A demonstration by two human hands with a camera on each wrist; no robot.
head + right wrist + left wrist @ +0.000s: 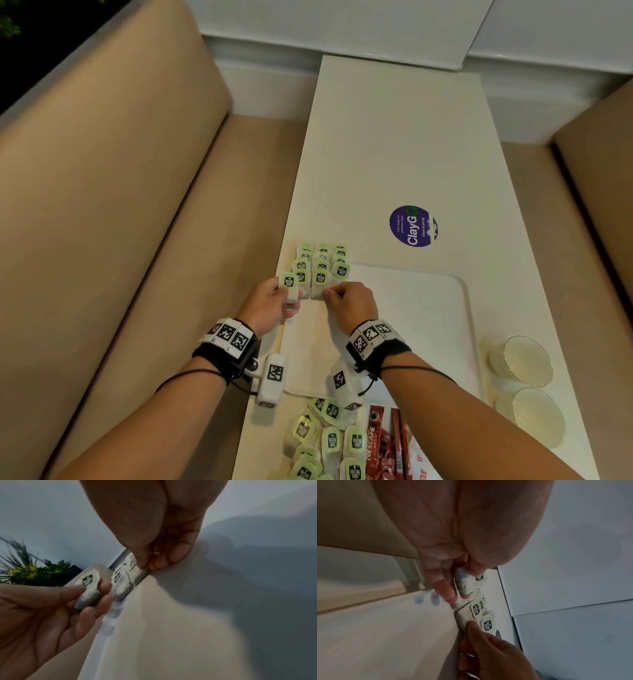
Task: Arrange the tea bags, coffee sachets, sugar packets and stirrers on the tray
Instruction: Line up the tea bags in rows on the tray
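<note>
White tray (445,308): we see tea-bag rows (320,263) at its 11 o'clock corner.
Left hand (270,305) grip: pinches a tea bag (289,286).
Right hand (352,301) grip: pinches the nearest row bag (319,282).

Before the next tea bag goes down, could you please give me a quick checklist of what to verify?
1. Left hand grips a spare tea bag: ok.
2. Right hand pinches the tea bag being placed at the near end of the rows: ok.
3. Tea bag rows sit inside the tray: not ok, they overhang its far left corner.
4. Free tray space for other items: ok.
5. Loose tea bags and coffee sachets await near the front: ok.
6. Sugar packets and stirrers located: cannot tell.
</note>
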